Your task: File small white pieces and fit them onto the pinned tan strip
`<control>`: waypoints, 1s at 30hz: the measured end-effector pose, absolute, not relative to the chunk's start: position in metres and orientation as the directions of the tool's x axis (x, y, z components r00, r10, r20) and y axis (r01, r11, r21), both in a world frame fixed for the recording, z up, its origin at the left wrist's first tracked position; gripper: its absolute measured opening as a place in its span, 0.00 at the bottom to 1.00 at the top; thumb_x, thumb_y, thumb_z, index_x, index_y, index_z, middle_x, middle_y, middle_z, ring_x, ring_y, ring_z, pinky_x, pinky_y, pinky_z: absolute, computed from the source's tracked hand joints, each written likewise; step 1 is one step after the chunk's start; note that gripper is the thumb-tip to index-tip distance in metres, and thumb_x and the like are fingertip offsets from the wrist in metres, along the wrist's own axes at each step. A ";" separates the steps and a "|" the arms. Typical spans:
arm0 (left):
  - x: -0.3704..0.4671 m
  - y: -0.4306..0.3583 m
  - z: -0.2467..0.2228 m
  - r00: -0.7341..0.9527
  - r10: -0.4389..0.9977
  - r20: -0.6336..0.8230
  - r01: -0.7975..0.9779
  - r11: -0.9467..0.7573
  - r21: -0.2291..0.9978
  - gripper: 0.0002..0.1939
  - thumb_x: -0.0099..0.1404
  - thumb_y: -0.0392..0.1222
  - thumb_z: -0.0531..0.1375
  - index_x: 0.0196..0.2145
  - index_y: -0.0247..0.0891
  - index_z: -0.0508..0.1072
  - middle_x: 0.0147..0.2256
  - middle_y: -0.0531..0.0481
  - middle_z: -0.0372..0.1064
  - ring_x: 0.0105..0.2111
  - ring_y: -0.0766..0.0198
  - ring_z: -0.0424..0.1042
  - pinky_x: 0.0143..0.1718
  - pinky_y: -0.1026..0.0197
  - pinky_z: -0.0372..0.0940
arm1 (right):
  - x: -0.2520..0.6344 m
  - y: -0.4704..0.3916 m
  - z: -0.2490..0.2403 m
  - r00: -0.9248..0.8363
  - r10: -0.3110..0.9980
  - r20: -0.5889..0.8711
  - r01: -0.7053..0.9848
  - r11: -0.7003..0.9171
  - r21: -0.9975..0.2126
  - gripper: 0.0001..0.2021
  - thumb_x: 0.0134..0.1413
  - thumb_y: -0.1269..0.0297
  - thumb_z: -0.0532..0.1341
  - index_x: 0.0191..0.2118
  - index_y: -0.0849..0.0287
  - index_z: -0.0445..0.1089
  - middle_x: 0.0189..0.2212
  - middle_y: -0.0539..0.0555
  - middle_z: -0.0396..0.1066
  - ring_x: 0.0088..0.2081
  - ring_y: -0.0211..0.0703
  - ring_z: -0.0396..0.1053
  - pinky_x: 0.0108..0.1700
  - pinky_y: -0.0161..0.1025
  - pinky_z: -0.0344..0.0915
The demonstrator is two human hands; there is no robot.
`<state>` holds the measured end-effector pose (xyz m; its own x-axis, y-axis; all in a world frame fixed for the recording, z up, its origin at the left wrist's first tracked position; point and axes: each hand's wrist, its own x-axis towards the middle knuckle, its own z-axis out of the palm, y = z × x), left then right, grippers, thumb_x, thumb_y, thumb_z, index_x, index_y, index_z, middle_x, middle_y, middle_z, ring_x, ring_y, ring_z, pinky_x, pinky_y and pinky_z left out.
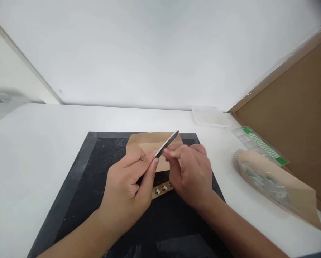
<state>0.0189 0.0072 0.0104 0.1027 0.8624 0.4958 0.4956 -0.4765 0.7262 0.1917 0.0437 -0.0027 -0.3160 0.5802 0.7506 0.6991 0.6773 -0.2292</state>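
My left hand [130,179] pinches the lower end of a slim flat strip [167,143], dark with a pale edge, that slants up to the right. My right hand [190,170] is closed beside the strip, its thumb and fingertips pressed together near its middle; whatever they hold is too small to name. Behind both hands a brown paper sheet [141,140] lies on the black mat [77,179]. Between the wrists a tan strip [161,190] with small metal and white pieces on it rests on the mat, partly hidden by my hands.
A brown paper tray [292,182] with clear plastic scraps stands at the right. Behind it lie a clear case with a green-and-white label [264,145] and a shallow clear tray [211,117]. A cardboard panel [292,100] borders the right side; a white wall rises behind the table.
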 end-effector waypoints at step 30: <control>0.015 0.008 0.014 0.099 0.885 0.454 0.467 -0.445 0.765 0.16 0.75 0.36 0.59 0.30 0.39 0.80 0.24 0.54 0.61 0.22 0.68 0.65 0.25 0.64 0.63 | 0.195 0.043 0.005 -0.269 0.648 0.712 0.767 0.592 -0.249 0.09 0.70 0.74 0.61 0.37 0.55 0.65 0.31 0.47 0.81 0.29 0.38 0.76 0.39 0.45 0.55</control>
<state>0.0153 0.0076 0.0144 0.0992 0.8853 0.4544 0.4665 -0.4447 0.7646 0.1947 0.0427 0.0051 -0.2690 0.6485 0.7122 0.7667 0.5916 -0.2492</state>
